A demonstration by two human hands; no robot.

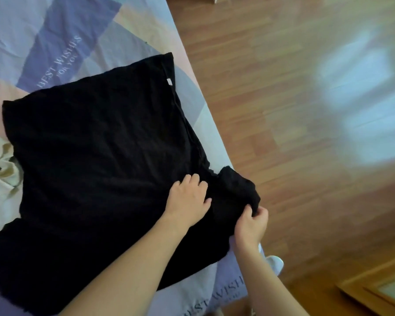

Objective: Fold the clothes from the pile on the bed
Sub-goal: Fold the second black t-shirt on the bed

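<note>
A large black garment lies spread flat across the bed, with a small white label near its far edge. My left hand rests on it with the fingers pressing the cloth near its right side. My right hand pinches the bunched black sleeve at the bed's edge, slightly lifted off the sheet. A cream garment lies crumpled at the left, partly under the black one.
The bed sheet has pastel blocks and printed words. The bed's right edge runs diagonally beside a wooden floor. A white slipper sits on the floor by the bed. A wooden frame shows at bottom right.
</note>
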